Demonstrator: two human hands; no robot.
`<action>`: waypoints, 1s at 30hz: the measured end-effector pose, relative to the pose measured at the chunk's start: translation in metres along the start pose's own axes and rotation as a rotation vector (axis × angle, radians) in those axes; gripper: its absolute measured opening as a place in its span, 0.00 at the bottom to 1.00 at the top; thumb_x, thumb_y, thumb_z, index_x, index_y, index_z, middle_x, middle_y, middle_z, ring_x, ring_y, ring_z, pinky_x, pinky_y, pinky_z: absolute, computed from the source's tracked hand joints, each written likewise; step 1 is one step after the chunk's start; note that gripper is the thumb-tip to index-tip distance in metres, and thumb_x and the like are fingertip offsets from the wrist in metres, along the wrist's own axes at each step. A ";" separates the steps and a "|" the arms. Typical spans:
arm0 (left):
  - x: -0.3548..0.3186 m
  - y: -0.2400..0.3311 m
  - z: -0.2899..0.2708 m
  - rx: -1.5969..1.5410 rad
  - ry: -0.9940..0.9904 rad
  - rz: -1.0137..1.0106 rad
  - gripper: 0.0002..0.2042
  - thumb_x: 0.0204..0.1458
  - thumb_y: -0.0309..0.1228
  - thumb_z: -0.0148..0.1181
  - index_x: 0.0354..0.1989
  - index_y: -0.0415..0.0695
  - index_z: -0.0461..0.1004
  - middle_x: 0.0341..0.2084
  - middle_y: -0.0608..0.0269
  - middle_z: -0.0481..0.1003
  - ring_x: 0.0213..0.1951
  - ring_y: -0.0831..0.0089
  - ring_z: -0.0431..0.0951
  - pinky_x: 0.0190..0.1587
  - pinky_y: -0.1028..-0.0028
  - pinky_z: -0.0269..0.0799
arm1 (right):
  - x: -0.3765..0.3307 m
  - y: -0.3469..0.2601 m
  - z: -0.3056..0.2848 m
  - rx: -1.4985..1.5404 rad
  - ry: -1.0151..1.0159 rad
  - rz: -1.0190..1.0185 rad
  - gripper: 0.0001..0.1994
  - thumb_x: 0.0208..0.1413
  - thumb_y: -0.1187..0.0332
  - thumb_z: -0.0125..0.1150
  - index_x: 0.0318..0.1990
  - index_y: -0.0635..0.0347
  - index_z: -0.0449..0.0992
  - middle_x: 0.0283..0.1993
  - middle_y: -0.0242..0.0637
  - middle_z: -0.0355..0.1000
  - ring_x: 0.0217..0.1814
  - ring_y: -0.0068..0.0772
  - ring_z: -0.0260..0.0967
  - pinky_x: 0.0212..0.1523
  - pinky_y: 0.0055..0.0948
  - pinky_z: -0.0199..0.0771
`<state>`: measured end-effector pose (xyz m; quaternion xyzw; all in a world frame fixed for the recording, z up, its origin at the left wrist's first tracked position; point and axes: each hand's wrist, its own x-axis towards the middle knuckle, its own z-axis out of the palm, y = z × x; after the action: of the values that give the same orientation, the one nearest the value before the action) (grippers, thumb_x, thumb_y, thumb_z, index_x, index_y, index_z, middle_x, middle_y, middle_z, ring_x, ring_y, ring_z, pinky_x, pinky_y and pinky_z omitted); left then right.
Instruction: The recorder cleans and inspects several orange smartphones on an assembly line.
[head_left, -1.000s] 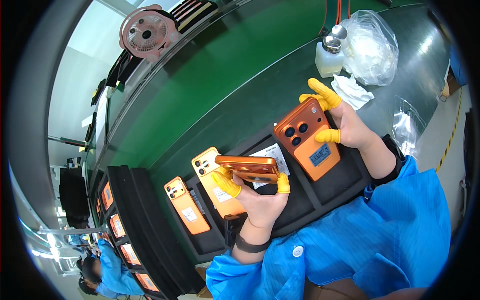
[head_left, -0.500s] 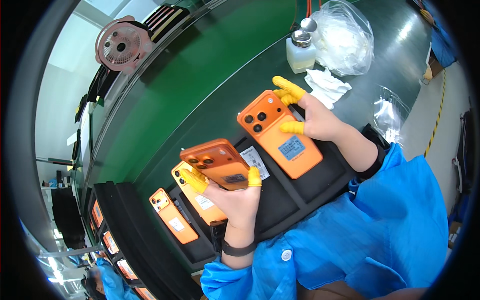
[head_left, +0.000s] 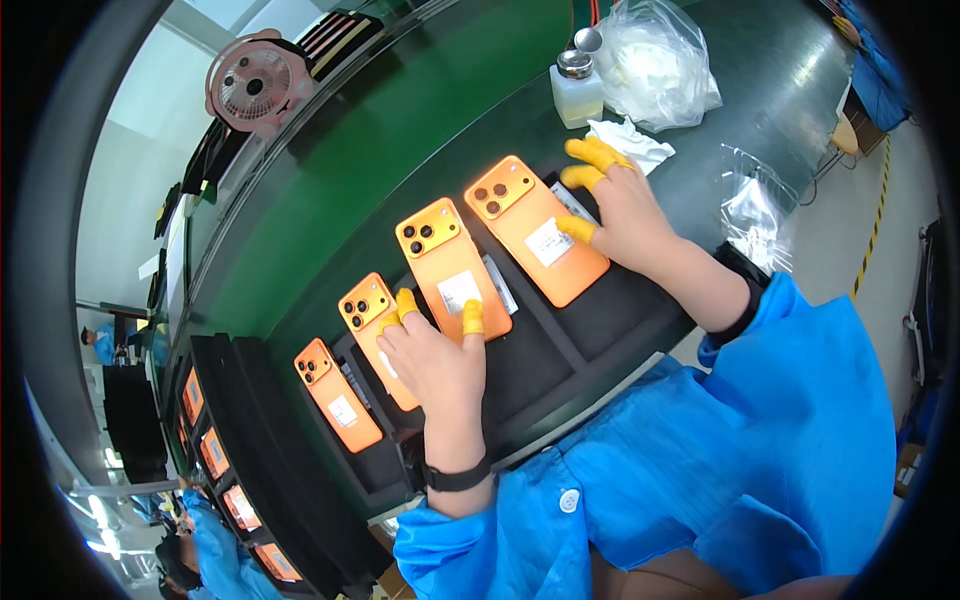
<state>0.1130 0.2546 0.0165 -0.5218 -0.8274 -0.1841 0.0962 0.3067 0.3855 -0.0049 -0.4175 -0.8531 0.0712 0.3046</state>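
Several orange smartphones lie back up, side by side, in a black foam tray (head_left: 530,362), each with a label on its back. Over the middle of the row, my left hand (head_left: 435,365) is open, yellow finger cots on its fingertips. Its thumb is at the lower part of one phone (head_left: 432,262); its fingers reach over the neighbouring phone (head_left: 364,302). My right hand (head_left: 632,218), also in yellow finger cots, is open beside the rightmost phone (head_left: 522,222). Its thumb is at that phone's right edge, and its other fingers are apart. The leftmost phone (head_left: 330,380) is untouched.
More phones sit in a black foam rack (head_left: 285,470) at the left. Behind the tray stand a pump bottle (head_left: 577,95), a white cloth (head_left: 635,148) and a clear bag of white material (head_left: 655,70). Clear plastic bags (head_left: 757,215) lie right. A pink fan (head_left: 255,85) stands far left.
The two phones that were raised and tilted in my hands now lie flat in the tray. Both hands have loosened; the left has moved down and left, the right slightly up.
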 end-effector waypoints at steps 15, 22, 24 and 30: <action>-0.022 0.006 0.002 0.191 -0.160 0.172 0.24 0.34 0.46 0.64 0.28 0.35 0.66 0.23 0.51 0.68 0.32 0.56 0.67 0.36 0.65 0.65 | -0.035 -0.026 -0.007 0.004 -0.110 0.089 0.28 0.40 0.57 0.62 0.45 0.69 0.65 0.58 0.47 0.53 0.63 0.47 0.45 0.59 0.57 0.37; -0.022 -0.019 0.003 -0.061 -0.029 0.224 0.22 0.45 0.44 0.54 0.33 0.32 0.65 0.27 0.45 0.70 0.30 0.52 0.68 0.32 0.60 0.65 | -0.040 -0.032 -0.009 0.113 0.017 -0.157 0.27 0.38 0.60 0.64 0.45 0.62 0.65 0.56 0.42 0.56 0.63 0.45 0.46 0.59 0.55 0.37; -0.020 -0.019 0.003 -0.185 -0.047 0.221 0.22 0.48 0.44 0.51 0.37 0.31 0.65 0.29 0.45 0.70 0.30 0.54 0.68 0.32 0.62 0.65 | -0.040 -0.032 -0.010 0.113 0.031 -0.186 0.27 0.37 0.59 0.65 0.45 0.61 0.65 0.55 0.41 0.57 0.62 0.44 0.47 0.59 0.55 0.37; -0.021 -0.024 -0.001 -0.207 -0.090 0.226 0.24 0.48 0.44 0.50 0.41 0.31 0.65 0.27 0.47 0.69 0.31 0.55 0.66 0.33 0.64 0.64 | -0.034 -0.040 -0.010 0.175 0.015 -0.272 0.28 0.35 0.57 0.65 0.45 0.60 0.65 0.53 0.40 0.59 0.62 0.43 0.49 0.59 0.55 0.36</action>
<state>0.1004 0.2272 0.0050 -0.6262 -0.7436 -0.2330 0.0250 0.3014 0.3330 0.0024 -0.2703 -0.8901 0.1001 0.3531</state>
